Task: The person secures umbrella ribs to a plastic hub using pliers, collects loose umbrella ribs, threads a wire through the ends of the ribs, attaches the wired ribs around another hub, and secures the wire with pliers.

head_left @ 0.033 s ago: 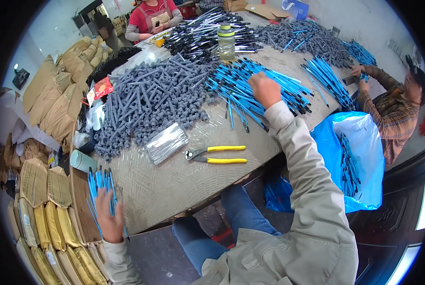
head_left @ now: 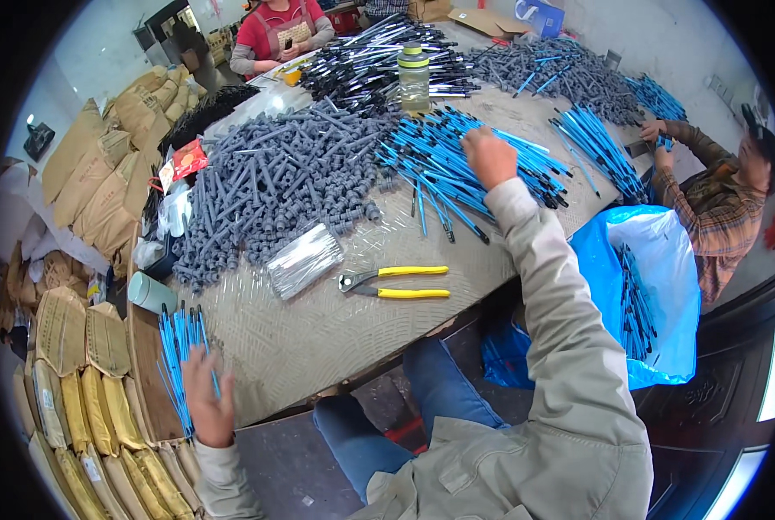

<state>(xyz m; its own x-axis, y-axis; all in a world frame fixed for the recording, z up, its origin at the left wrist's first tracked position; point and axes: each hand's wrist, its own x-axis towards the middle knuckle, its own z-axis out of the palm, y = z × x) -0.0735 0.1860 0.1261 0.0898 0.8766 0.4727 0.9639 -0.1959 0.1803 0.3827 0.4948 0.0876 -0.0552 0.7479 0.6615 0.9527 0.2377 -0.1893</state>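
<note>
My left hand [head_left: 204, 399] grips a bundle of blue pens [head_left: 179, 345] at the table's near left corner, tips pointing away from me. My right hand [head_left: 489, 156] reaches far across and lies on a loose heap of blue pens [head_left: 444, 169] in the middle of the table, fingers curled into the heap. Left of that heap spreads a big pile of grey pen parts [head_left: 270, 186].
Yellow-handled pliers [head_left: 398, 282] and a packet of silver refills [head_left: 304, 260] lie near me. A clear bottle [head_left: 414, 78] stands beyond. A blue bag with pens [head_left: 643, 295] hangs at my right. Brown packets [head_left: 75, 381] stack at left. Other people work at far and right sides.
</note>
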